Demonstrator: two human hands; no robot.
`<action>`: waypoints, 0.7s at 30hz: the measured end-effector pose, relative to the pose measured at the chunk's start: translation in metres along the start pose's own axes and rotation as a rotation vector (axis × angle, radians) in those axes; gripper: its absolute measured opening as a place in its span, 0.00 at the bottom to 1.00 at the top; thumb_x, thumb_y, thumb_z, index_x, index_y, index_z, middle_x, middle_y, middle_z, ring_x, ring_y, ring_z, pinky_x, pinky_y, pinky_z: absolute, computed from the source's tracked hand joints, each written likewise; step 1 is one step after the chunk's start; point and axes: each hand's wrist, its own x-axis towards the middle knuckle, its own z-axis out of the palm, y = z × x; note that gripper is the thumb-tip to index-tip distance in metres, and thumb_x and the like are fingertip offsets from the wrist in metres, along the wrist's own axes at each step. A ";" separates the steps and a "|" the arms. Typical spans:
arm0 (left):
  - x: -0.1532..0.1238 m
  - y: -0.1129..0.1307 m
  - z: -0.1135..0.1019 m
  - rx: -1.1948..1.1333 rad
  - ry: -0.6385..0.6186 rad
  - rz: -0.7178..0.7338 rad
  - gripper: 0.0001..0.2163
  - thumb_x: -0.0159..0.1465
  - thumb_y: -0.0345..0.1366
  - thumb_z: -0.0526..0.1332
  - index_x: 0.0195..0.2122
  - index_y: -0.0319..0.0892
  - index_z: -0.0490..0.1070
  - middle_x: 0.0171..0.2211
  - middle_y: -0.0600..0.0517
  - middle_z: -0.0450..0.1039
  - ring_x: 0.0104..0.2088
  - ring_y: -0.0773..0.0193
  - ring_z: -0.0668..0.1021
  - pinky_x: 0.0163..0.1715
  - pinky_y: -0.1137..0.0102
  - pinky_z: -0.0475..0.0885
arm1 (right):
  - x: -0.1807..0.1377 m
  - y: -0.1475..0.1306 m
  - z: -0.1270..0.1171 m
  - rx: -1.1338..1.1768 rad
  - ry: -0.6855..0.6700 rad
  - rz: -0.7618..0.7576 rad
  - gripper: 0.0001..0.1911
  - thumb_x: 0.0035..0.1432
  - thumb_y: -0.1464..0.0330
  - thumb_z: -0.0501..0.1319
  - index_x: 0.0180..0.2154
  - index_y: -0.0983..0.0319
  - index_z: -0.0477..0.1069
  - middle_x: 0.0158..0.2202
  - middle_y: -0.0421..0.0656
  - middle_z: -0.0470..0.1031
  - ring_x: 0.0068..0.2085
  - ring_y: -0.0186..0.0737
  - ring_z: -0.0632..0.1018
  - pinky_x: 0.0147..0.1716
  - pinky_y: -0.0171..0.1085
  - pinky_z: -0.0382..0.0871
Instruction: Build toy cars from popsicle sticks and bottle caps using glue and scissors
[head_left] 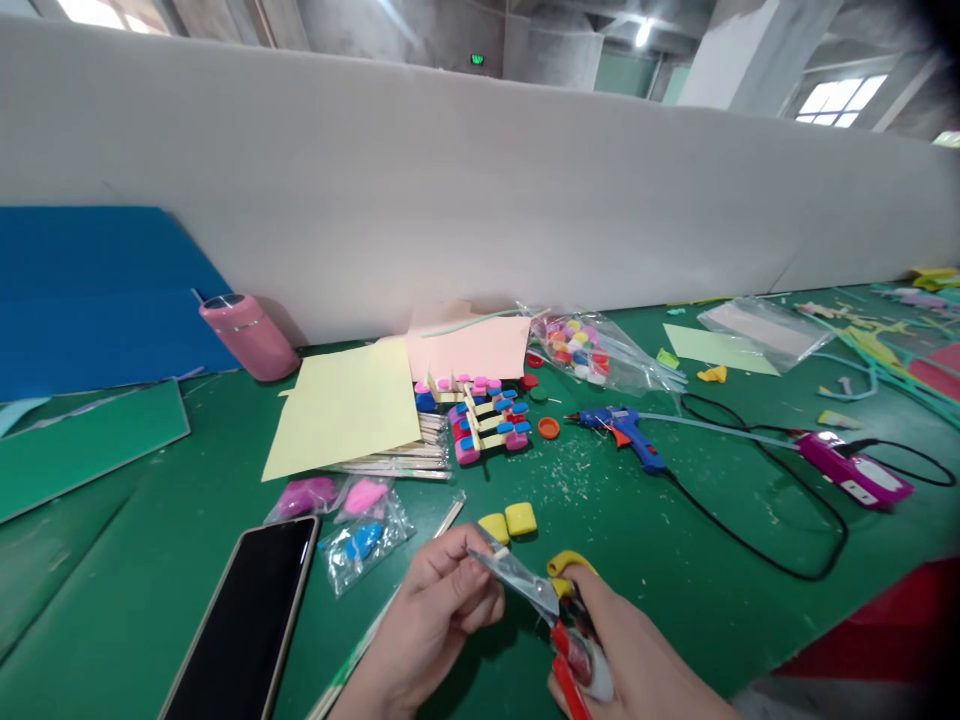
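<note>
My right hand (607,640) grips a pair of scissors (529,585) with red and yellow handles, whose blades point to the left. My left hand (442,610) is closed, thumb and fingers pinched on a small pale piece, seemingly a bit of wooden stick (500,552), at the blade tips. Most of that piece is hidden by the fingers. Beyond the blades lie two yellow foam-like blocks (520,518). Thin wooden sticks (452,514) lie on the table, passing beneath my left hand. Farther back stand small assembled models (487,425) in pink, blue and wood.
A blue glue gun (622,430) lies right, its black cord running to a magenta power strip (851,470). On the left are a phone (244,620), bagged clay (365,540), yellow paper (345,410) and a pink tumbler (251,335). A bag of colored caps (577,345) lies behind.
</note>
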 end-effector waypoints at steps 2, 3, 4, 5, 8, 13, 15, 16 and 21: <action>0.000 0.001 0.000 0.021 0.008 -0.009 0.09 0.56 0.38 0.60 0.23 0.40 0.66 0.12 0.63 0.47 0.15 0.75 0.51 0.21 0.72 0.49 | 0.001 0.000 -0.002 -0.041 -0.033 0.033 0.18 0.41 0.69 0.58 0.38 0.61 0.56 0.26 0.39 0.66 0.25 0.35 0.67 0.23 0.31 0.58; 0.000 0.002 0.001 0.046 0.024 -0.009 0.09 0.57 0.38 0.60 0.23 0.40 0.66 0.13 0.62 0.48 0.15 0.74 0.52 0.20 0.72 0.48 | 0.002 0.000 -0.003 -0.057 -0.046 0.052 0.18 0.40 0.70 0.58 0.37 0.61 0.56 0.26 0.39 0.66 0.24 0.35 0.66 0.23 0.31 0.57; 0.000 0.002 0.001 0.076 0.047 -0.002 0.09 0.57 0.38 0.60 0.24 0.40 0.66 0.13 0.62 0.49 0.16 0.74 0.53 0.20 0.73 0.48 | 0.002 0.000 -0.003 -0.070 -0.053 0.066 0.17 0.40 0.70 0.58 0.35 0.61 0.56 0.25 0.39 0.66 0.24 0.35 0.66 0.22 0.31 0.56; 0.000 0.003 0.002 0.108 0.076 0.011 0.08 0.57 0.38 0.60 0.25 0.39 0.67 0.14 0.61 0.50 0.17 0.74 0.53 0.20 0.73 0.47 | 0.003 0.000 -0.003 -0.077 -0.050 0.074 0.16 0.40 0.70 0.58 0.34 0.61 0.56 0.25 0.39 0.66 0.23 0.35 0.65 0.21 0.31 0.55; 0.001 0.002 0.004 0.188 0.169 0.067 0.08 0.56 0.39 0.60 0.27 0.39 0.67 0.17 0.60 0.54 0.19 0.73 0.55 0.20 0.74 0.48 | 0.004 0.000 -0.001 -0.067 -0.008 0.066 0.14 0.41 0.70 0.57 0.32 0.60 0.54 0.24 0.38 0.65 0.23 0.33 0.64 0.21 0.31 0.54; 0.003 -0.002 0.004 0.131 0.152 0.103 0.09 0.55 0.40 0.61 0.25 0.39 0.66 0.15 0.61 0.52 0.17 0.74 0.54 0.20 0.74 0.49 | 0.004 -0.002 0.002 0.020 0.055 -0.010 0.12 0.45 0.70 0.56 0.33 0.59 0.54 0.26 0.36 0.65 0.25 0.32 0.66 0.23 0.30 0.57; 0.003 -0.003 0.004 0.055 0.093 0.080 0.09 0.56 0.39 0.60 0.24 0.40 0.66 0.13 0.62 0.50 0.15 0.75 0.52 0.20 0.74 0.49 | 0.003 -0.002 0.001 0.019 0.077 -0.038 0.12 0.46 0.69 0.57 0.34 0.59 0.55 0.28 0.38 0.65 0.26 0.33 0.67 0.24 0.30 0.58; 0.003 -0.003 0.004 0.020 0.062 0.066 0.09 0.56 0.39 0.60 0.24 0.40 0.66 0.12 0.63 0.49 0.14 0.75 0.51 0.20 0.74 0.49 | 0.002 -0.001 0.000 0.011 0.092 -0.044 0.12 0.46 0.68 0.57 0.34 0.60 0.56 0.29 0.38 0.66 0.27 0.34 0.67 0.24 0.30 0.58; 0.001 -0.004 0.004 -0.079 -0.004 0.016 0.08 0.56 0.38 0.60 0.24 0.41 0.66 0.11 0.64 0.46 0.12 0.76 0.49 0.18 0.74 0.50 | 0.001 -0.002 -0.006 -0.027 0.086 -0.017 0.13 0.45 0.70 0.58 0.35 0.60 0.57 0.29 0.39 0.66 0.27 0.35 0.68 0.24 0.31 0.57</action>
